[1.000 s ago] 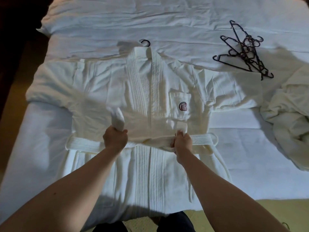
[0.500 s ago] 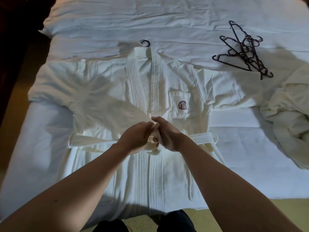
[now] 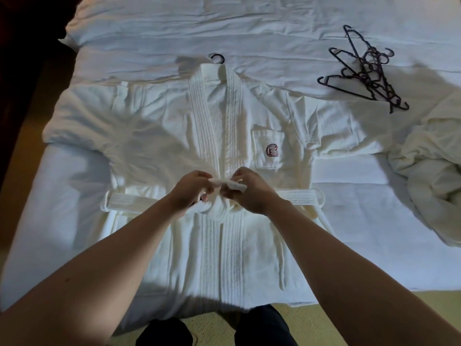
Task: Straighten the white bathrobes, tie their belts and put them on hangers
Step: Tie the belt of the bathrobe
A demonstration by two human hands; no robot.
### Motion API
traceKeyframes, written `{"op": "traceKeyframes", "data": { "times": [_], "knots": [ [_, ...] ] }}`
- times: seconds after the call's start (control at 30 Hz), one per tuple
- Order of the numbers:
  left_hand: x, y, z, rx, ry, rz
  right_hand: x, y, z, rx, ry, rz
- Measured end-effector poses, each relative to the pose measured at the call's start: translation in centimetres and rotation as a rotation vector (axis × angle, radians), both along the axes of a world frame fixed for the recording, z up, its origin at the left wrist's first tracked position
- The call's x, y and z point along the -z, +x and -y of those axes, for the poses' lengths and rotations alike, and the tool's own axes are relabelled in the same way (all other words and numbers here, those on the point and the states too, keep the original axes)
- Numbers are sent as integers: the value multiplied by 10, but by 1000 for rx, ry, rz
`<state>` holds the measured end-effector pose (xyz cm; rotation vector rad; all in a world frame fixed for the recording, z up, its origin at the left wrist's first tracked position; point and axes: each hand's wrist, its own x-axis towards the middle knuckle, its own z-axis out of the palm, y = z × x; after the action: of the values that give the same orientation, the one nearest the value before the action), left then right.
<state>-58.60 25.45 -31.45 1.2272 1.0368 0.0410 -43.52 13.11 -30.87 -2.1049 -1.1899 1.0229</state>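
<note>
**poster1:** Head cam, going left to right: we had the bathrobe (image 3: 154, 136) flat on the bed (image 3: 62, 221), front closed, with a hanger hook (image 3: 217, 57) poking out above the collar. Looked like that one was already on its hanger. We were mid belt-tying, I'd say. The belt (image 3: 129, 202) ran across the waist and both ends met at the middle.

**poster2:** Yeah, agreed. Our left hand (image 3: 190, 192) had its fingers curled round one belt end, and our right hand (image 3: 250, 192) was pinching the other end between thumb and fingers. Both were closed tight on the cloth, nothing loose, and the hands sat just beside each other over the front panels. There was a bunch of belt below them, but we couldn't tell if that was a finished knot.

**poster1:** So the next move probably called for pulling the ends apart to snug it, keeping it centred so the front didn't gape.

**poster2:** Further right were the spare hangers (image 3: 366, 73) piled near the top, and a crumpled second robe (image 3: 429, 171) at the edge, not straightened yet.
</note>
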Motion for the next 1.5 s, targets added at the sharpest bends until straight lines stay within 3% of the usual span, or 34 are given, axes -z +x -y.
{"op": "traceKeyframes", "data": {
  "times": [0.07,0.17,0.27,0.37,0.53,0.57,0.67,0.8,0.87,0.97,1.03,1.1,1.17,1.27,1.33,1.5],
  "knots": [
    [2,-1,3,-15,-83,71,5,-3,-1,-75,134,296],
    [7,-1,7,-8,-161,34,14,-12,-2,-13,299,440],
    [9,-1,2,143,-255,48,20,-23,-5,35,404,453],
    [3,0,-8,187,-526,183,28,-29,-2,58,440,455],
    [7,7,-15,90,-627,172,27,-36,0,78,480,287],
    [9,8,-15,44,-592,141,27,-36,1,67,454,274],
    [26,6,-17,-160,-196,-63,29,-31,9,73,207,378],
    [43,-9,-24,-412,132,-282,38,-15,33,279,-159,415],
    [46,-21,-28,-260,344,-363,43,-8,44,295,-269,333],
    [43,-43,-25,33,573,-422,40,3,62,152,-246,171],
    [45,-66,-23,-29,853,-522,35,15,76,192,-200,180],
    [50,-94,-20,-202,1052,-634,36,28,88,350,-190,325],
    [54,-119,-22,-322,933,-812,42,40,98,581,-263,438],
    [60,-145,-34,-303,552,-878,51,59,103,857,-505,285],
    [62,-152,-39,-292,504,-822,53,65,105,784,-574,302],
    [61,-152,-52,-381,546,-778,58,80,113,662,-476,398]
  ]
}}
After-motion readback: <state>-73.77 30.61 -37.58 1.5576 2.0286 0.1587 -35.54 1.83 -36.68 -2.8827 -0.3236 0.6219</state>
